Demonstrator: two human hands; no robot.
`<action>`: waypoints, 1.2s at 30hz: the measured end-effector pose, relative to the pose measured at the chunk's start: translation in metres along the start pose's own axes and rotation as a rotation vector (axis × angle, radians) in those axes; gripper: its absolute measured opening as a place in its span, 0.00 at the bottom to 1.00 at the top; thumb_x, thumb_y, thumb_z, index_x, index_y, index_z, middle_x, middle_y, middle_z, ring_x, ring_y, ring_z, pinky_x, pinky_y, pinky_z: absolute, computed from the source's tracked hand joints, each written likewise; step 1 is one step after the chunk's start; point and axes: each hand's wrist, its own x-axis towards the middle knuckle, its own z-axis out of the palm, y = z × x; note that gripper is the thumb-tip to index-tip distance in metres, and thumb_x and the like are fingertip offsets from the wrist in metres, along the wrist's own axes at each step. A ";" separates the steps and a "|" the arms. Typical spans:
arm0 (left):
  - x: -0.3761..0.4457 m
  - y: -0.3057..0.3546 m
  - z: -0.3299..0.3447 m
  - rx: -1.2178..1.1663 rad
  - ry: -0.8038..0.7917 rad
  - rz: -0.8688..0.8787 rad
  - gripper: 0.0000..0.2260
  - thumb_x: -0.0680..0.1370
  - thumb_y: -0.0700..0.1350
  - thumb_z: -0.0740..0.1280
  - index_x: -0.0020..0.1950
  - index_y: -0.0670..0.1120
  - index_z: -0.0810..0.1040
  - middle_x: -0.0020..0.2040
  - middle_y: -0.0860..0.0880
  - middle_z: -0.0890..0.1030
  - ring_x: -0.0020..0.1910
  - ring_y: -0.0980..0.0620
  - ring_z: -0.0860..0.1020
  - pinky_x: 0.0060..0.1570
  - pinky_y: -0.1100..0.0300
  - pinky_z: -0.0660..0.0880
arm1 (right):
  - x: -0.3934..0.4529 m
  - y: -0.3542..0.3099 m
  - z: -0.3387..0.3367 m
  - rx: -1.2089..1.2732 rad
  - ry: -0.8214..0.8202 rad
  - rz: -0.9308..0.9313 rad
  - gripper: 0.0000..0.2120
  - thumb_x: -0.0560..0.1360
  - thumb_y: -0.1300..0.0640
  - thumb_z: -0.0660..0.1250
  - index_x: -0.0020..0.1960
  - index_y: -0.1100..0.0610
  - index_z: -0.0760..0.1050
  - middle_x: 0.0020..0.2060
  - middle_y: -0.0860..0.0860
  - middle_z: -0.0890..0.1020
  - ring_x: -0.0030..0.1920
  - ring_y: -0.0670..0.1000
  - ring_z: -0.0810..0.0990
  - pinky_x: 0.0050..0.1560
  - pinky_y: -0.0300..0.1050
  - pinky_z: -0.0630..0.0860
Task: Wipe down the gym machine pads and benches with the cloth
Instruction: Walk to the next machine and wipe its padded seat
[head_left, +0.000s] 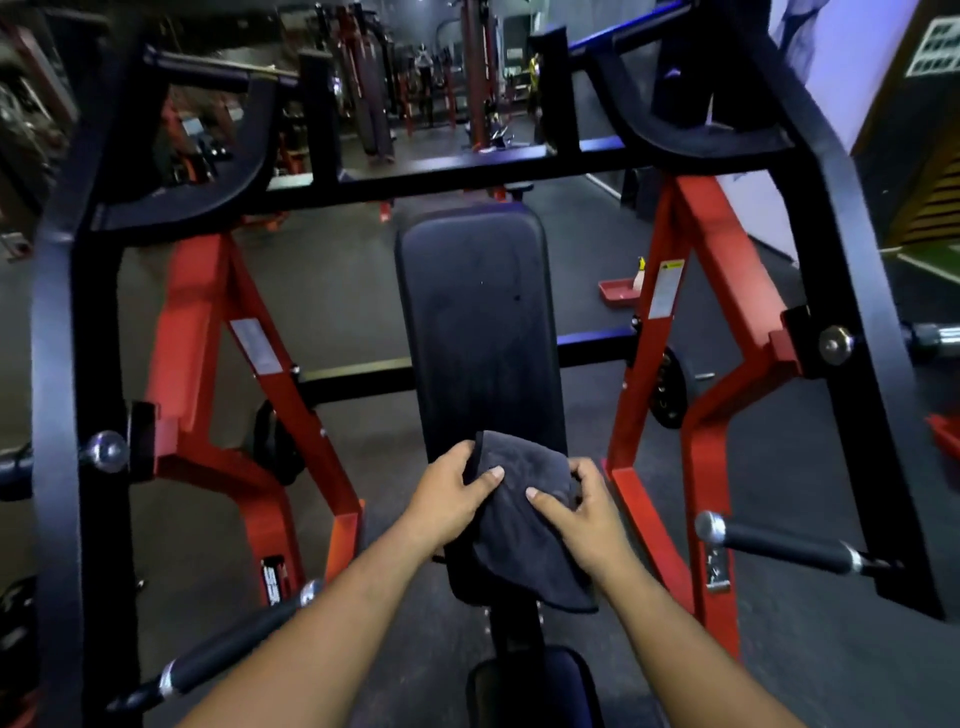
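Both hands hold the dark cloth (524, 514) against the lower end of the black back pad (480, 322): the left hand (454, 501) pinches its left edge, the right hand (584, 512) curls fingers into its right side. Judged progress: early; the upper pad and the seat pad (535, 686) below appear not yet wiped

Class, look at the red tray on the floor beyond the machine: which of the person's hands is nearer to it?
Right. The right hand grips the cloth on the tray's side of the back pad; the left hand grips it on the far side from the red tray.
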 end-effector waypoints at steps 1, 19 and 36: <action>0.020 0.006 -0.010 0.029 -0.027 0.038 0.10 0.81 0.48 0.69 0.63 0.52 0.78 0.56 0.58 0.84 0.57 0.59 0.81 0.55 0.64 0.76 | 0.016 -0.004 0.001 0.016 -0.003 -0.014 0.22 0.69 0.47 0.78 0.57 0.51 0.73 0.54 0.49 0.82 0.56 0.49 0.82 0.57 0.53 0.79; 0.302 0.077 -0.157 1.064 0.175 0.723 0.32 0.83 0.58 0.59 0.84 0.49 0.53 0.84 0.48 0.54 0.83 0.47 0.54 0.80 0.41 0.50 | 0.316 -0.110 0.077 -0.752 0.618 -0.177 0.20 0.79 0.42 0.67 0.61 0.54 0.67 0.53 0.58 0.82 0.54 0.63 0.81 0.50 0.58 0.77; 0.345 0.007 -0.158 0.858 0.200 0.772 0.34 0.83 0.62 0.49 0.85 0.48 0.47 0.85 0.53 0.47 0.84 0.53 0.44 0.79 0.43 0.35 | 0.365 -0.059 0.110 -1.067 0.423 -0.360 0.39 0.77 0.29 0.55 0.83 0.38 0.46 0.84 0.50 0.44 0.82 0.64 0.42 0.65 0.85 0.57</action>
